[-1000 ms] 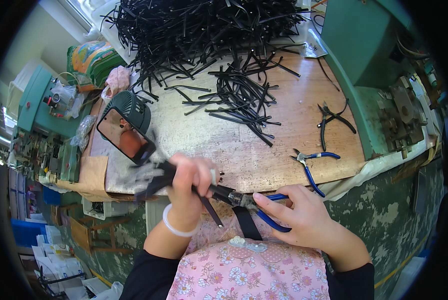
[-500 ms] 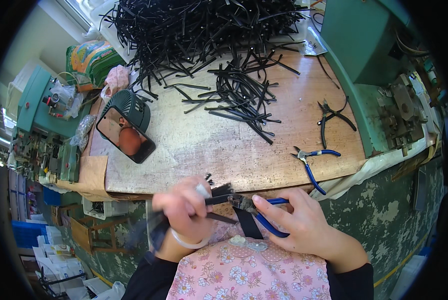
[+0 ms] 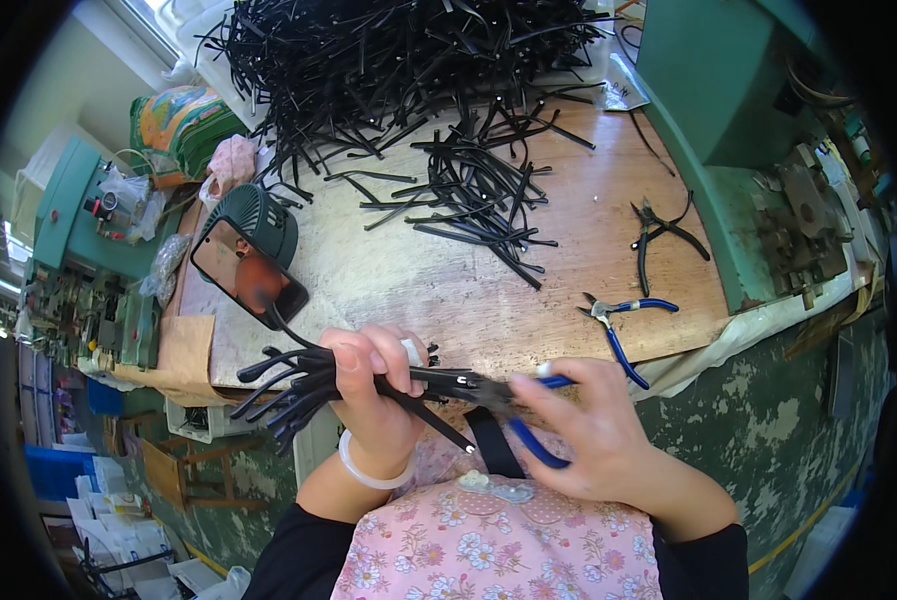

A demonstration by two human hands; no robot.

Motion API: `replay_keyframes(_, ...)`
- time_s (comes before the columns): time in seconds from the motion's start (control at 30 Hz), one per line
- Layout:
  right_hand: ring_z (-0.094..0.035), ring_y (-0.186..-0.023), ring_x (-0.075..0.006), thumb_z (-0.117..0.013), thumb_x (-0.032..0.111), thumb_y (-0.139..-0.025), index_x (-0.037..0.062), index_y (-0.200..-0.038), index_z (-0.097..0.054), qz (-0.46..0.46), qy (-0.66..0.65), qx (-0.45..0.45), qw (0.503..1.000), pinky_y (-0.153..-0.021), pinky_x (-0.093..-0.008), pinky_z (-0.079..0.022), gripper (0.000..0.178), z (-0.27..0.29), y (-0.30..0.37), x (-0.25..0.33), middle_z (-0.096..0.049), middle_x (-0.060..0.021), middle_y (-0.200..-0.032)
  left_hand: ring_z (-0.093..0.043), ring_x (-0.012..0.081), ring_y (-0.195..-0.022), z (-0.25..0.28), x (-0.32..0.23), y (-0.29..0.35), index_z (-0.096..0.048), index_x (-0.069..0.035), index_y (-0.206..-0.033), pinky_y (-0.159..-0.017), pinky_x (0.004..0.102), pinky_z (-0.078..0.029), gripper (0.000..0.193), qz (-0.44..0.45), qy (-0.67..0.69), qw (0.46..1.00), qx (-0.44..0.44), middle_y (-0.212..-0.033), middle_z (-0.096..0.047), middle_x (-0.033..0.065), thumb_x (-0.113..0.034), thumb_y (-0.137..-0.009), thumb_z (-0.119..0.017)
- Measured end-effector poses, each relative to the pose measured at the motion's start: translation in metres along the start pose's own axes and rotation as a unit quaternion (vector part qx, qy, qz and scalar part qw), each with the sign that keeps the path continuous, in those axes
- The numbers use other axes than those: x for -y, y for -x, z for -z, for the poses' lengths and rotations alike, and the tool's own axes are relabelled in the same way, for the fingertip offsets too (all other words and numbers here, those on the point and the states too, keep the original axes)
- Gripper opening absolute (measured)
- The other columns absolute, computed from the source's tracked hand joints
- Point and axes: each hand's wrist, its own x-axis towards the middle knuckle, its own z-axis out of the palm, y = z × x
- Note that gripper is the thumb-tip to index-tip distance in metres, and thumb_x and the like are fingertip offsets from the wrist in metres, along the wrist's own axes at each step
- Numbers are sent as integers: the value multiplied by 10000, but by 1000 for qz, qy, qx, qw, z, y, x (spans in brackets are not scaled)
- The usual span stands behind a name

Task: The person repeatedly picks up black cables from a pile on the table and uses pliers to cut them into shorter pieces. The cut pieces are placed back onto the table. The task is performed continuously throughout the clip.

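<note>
The left hand (image 3: 376,385) has its fingers curled firmly around a bundle of slim black strips (image 3: 313,385), whose far ends fan out to the left; one strip slants down from the grip toward the apron. A white band circles one finger, and a pale bracelet (image 3: 370,470) sits on that wrist. The right hand (image 3: 600,430) wraps its fingers around blue-handled metal pliers (image 3: 538,442), handles spread, the head at the bundle's right-hand ends (slightly blurred, so I cannot tell whether the jaws grip a strip).

Both hands are in front of the near edge of the worn, pale wooden worktop (image 3: 358,265), above a pink floral apron (image 3: 498,545). On the worktop's right side lie a second pair of blue-handled pliers (image 3: 618,335) and, farther back, black-handled pliers (image 3: 642,262). Loose black strips (image 3: 483,195) spread across its middle, below a large heap of similar strips (image 3: 418,50) at the back. To the left, a dark smartphone (image 3: 236,268) stands tilted before a round, ribbed green device (image 3: 286,232).

Green metal machines flank the worktop, one on the right (image 3: 733,120), another on the left (image 3: 63,215). Below, the green-painted floor (image 3: 728,460) is patchily worn, with a wooden stool (image 3: 180,470) at the left.
</note>
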Motion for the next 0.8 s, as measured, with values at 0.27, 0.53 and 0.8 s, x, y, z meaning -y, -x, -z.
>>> replay_keyframes(0.27,-538,-982,-319,-795,151,-654,125,-1329,-563,-52,-25,26,998,-838,-388,-471,714,-1,7,-7,-498,-158,-1144,-660,181,-944,55,15,-64,-506,-74,-898,-690,292,-563,190,245,-20,969,31,-1107,-642,135,-233,-962,-588)
replay_keyframes(0.53,-532,-991,-325,-766,199,-684,164,-1367,-541,-59,-21,59,996,-866,-411,-447,719,-5,13,-6,-507,-154,-1135,-658,351,-780,37,89,-112,-563,-36,-1004,-676,425,-541,292,-82,-699,583,406,-967,-613,137,-92,-756,-706)
replay_keyframes(0.8,-530,-963,-329,-758,200,-710,158,-1381,-525,-58,-49,43,996,-856,-420,-439,711,-6,15,-10,-509,-159,-1130,-637,188,-654,45,54,-103,-586,-23,-1022,-592,312,-507,233,112,-475,831,269,-814,-623,96,-130,-838,-681)
